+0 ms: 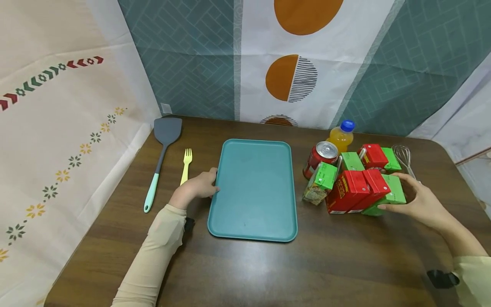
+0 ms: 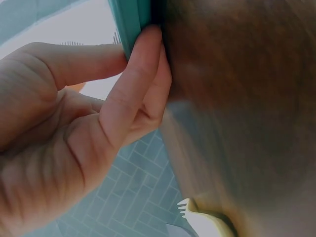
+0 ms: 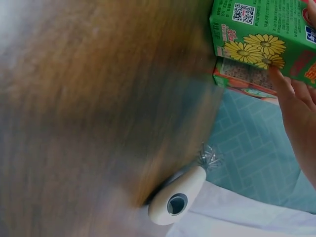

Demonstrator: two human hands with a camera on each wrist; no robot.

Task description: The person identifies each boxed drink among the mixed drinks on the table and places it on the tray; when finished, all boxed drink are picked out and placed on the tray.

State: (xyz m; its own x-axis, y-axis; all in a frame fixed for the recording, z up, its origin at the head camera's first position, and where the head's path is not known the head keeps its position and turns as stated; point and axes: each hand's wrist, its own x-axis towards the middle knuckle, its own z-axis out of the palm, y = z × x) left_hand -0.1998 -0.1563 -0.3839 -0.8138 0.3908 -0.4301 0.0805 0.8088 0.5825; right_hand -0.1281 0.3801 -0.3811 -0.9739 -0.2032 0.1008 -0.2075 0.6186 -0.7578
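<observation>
My left hand (image 1: 199,184) pinches the left rim of a teal tray (image 1: 253,192), thumb on one side and fingers on the other in the left wrist view. The tray lies on the table. At the right, my right hand (image 1: 423,204) grips a green drink carton (image 1: 396,189) between thumb and fingers. That carton (image 3: 256,37) shows yellow flowers in the right wrist view. Pressed up to its left are two red drink cartons (image 1: 350,189). A green carton (image 1: 322,181) with a straw stands tilted at the group's left end.
Behind are a red soda can (image 1: 320,157), an orange juice bottle (image 1: 340,137), another red carton (image 1: 373,156) and more green ones (image 1: 352,161). A whisk (image 1: 403,157) lies far right. Left of the tray lie a yellow fork (image 1: 186,164) and a grey spatula (image 1: 163,149).
</observation>
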